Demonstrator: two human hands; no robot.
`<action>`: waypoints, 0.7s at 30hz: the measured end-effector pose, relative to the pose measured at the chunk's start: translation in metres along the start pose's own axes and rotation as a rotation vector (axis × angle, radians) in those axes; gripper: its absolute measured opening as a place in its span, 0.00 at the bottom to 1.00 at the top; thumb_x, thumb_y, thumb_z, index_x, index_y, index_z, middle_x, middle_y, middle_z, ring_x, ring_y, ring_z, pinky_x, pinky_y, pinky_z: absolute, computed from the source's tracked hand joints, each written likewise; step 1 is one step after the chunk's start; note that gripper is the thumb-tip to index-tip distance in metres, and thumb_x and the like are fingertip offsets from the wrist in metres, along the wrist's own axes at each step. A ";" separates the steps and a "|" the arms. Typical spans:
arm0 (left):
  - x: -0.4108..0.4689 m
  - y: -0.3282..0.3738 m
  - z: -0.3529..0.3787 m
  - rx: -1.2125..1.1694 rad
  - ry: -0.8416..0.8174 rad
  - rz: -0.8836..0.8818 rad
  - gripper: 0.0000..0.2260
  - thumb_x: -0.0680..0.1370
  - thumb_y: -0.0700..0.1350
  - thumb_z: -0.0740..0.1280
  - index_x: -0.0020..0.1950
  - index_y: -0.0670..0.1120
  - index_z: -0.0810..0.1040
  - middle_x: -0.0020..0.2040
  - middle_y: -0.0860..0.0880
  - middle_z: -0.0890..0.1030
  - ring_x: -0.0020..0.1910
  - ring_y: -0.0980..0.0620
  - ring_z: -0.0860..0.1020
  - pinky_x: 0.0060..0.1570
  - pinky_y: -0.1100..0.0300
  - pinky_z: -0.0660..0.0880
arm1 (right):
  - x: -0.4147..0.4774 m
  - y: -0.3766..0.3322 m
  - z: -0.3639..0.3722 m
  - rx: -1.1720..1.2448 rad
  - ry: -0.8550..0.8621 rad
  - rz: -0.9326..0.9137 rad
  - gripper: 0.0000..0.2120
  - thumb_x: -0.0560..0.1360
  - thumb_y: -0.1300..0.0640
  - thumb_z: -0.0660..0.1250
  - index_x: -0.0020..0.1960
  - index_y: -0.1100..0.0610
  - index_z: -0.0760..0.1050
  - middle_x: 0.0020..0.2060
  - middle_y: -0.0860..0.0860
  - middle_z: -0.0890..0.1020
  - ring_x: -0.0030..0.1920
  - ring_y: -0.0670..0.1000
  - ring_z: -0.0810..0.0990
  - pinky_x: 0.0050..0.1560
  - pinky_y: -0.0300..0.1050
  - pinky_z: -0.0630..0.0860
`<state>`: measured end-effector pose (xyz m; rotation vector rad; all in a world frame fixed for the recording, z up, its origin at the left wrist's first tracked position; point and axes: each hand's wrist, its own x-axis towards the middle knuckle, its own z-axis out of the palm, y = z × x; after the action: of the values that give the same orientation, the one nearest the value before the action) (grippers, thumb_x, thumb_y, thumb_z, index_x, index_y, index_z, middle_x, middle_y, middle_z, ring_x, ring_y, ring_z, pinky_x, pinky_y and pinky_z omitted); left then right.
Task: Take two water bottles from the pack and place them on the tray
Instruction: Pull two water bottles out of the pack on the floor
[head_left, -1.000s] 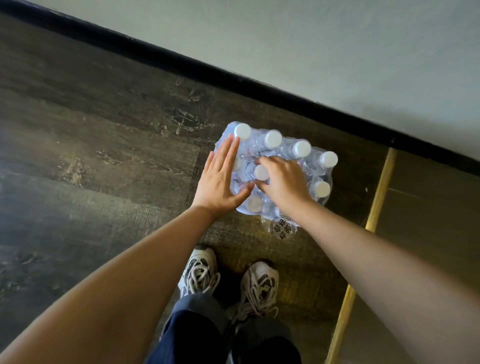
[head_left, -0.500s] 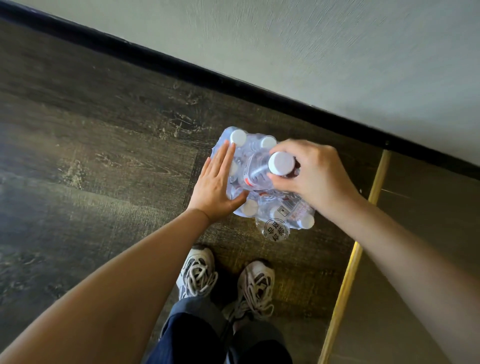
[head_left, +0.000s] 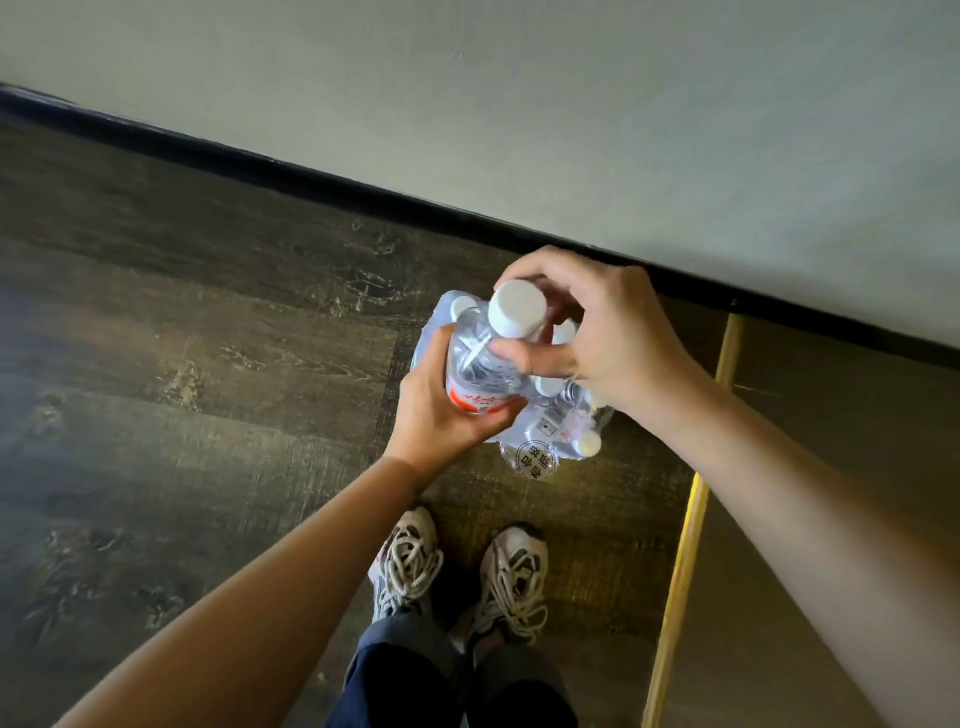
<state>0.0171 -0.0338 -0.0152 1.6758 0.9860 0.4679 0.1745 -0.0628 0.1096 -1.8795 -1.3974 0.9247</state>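
Observation:
A clear water bottle (head_left: 480, 358) with a white cap and a red-and-white label is lifted above the shrink-wrapped pack (head_left: 550, 434) on the dark wooden floor. My right hand (head_left: 608, 338) grips the bottle at its neck, just under the cap. Lower down, my left hand (head_left: 441, 415) wraps the bottle's body at the label. The pack lies beneath both hands, mostly hidden, with a few white caps and a round printed mark showing. No tray is in view.
A pale wall with a black skirting board (head_left: 311, 176) runs diagonally behind the pack. A yellow strip (head_left: 685, 525) crosses the floor at the right. My two sneakers (head_left: 457, 571) stand just in front of the pack.
My right hand has pulled one bottle up out of the pack. My left hand, flat on the pack before, has come off it and closed around the bottle's body.

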 end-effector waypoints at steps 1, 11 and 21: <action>0.000 -0.001 -0.004 0.013 0.023 0.001 0.31 0.59 0.56 0.77 0.53 0.67 0.63 0.44 0.69 0.77 0.46 0.76 0.74 0.43 0.82 0.68 | -0.001 0.005 0.001 0.052 -0.013 0.005 0.20 0.64 0.52 0.75 0.53 0.58 0.75 0.42 0.45 0.80 0.35 0.42 0.77 0.42 0.34 0.73; -0.001 -0.017 -0.010 0.053 -0.006 0.009 0.31 0.60 0.54 0.76 0.55 0.64 0.62 0.48 0.67 0.73 0.50 0.78 0.72 0.47 0.83 0.66 | -0.037 0.141 0.097 -0.328 -0.120 0.645 0.17 0.76 0.57 0.62 0.63 0.57 0.66 0.59 0.59 0.77 0.59 0.59 0.75 0.55 0.51 0.72; 0.002 -0.014 -0.008 0.034 -0.042 -0.007 0.28 0.61 0.53 0.76 0.55 0.61 0.65 0.48 0.66 0.75 0.49 0.74 0.74 0.50 0.78 0.70 | -0.040 0.144 0.084 -0.325 -0.001 0.507 0.14 0.74 0.63 0.64 0.59 0.59 0.69 0.51 0.60 0.77 0.52 0.57 0.77 0.44 0.40 0.70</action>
<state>0.0067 -0.0265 -0.0258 1.7054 0.9741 0.4119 0.1748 -0.1326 -0.0474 -2.5526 -1.1389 0.9691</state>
